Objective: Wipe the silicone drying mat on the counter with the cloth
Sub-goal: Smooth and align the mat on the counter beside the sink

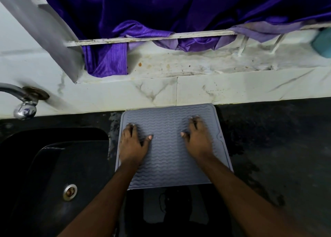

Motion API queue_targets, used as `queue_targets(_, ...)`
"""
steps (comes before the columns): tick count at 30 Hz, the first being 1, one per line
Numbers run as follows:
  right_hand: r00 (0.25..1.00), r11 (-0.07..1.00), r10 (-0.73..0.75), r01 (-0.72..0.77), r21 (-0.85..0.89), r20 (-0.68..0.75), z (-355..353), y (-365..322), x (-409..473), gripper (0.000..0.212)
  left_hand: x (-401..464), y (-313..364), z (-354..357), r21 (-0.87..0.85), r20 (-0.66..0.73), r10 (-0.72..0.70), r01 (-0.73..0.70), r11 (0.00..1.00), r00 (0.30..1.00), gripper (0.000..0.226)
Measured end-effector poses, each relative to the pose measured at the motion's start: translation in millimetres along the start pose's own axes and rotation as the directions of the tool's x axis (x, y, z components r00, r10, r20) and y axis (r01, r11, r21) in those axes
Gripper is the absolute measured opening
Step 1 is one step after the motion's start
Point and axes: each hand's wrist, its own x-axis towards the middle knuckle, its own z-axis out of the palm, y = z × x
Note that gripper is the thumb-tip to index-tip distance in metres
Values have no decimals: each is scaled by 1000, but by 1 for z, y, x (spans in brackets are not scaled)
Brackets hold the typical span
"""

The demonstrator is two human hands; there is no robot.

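A grey silicone drying mat (168,147) with wavy ridges lies flat on the dark counter (277,147), its far edge against the white tiled backsplash. My left hand (133,143) rests palm down on the mat's left half, fingers spread. My right hand (198,138) lies palm down on the right half, fingers apart. Neither hand holds anything. No wiping cloth is in sight.
A black sink (53,174) with a metal drain (70,192) sits left of the mat, and a chrome tap (23,102) comes out of the wall above it. Purple curtain fabric (161,12) hangs over the stained window ledge (197,62). A teal object (322,43) sits at the ledge's right end.
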Motion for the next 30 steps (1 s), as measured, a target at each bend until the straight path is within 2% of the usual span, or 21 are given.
queue_targets(4,991,980,-130,135,-145,39,22,-11,-16,72,-9,0,9,90,24,8,-10,996,1000,90)
queue_targets(8,987,968,-161,157,-198,-5,28,-5,-18,72,-10,5,10,161,24,-21,17,987,1000,88)
queue_targets(25,985,972,-145,123,-200,-95,25,7,-32,63,-18,12,14,148,3,28,-28,989,1000,86)
queue_targets(30,990,964,-126,105,-245,-69,25,8,-25,65,-7,10,12,87,43,36,-40,995,998,94)
